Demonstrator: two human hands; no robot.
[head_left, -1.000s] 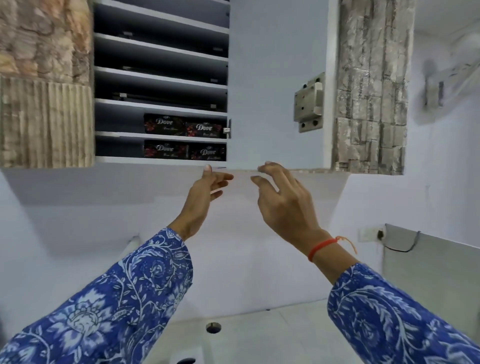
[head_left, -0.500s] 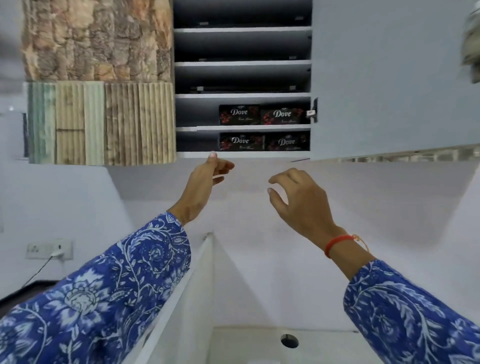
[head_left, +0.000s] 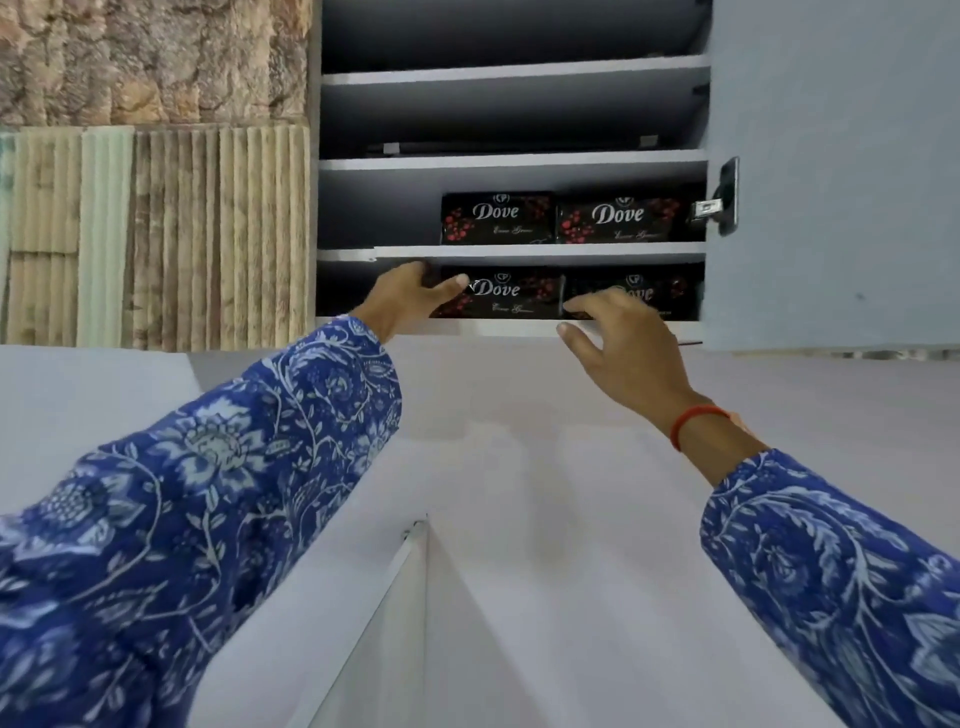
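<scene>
A cabinet (head_left: 519, 156) is standing open overhead, two boxes lying end to end along its bottom shelf (head_left: 509, 326). The left hand (head_left: 410, 296) is gripping the left box (head_left: 511, 300) at its end, thumb across the front. The right hand (head_left: 618, 348), spread and empty, is hovering at the right box (head_left: 675, 296).

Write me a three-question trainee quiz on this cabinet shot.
1. How many Dove boxes show in the cabinet?
2. True or false: the left hand grips a box on the top shelf.
3. What circles the wrist of the right hand? A a watch, B a red thread, C nothing.
Key: 1 four; 2 false, it grips the lower left box; 3 B.
</scene>
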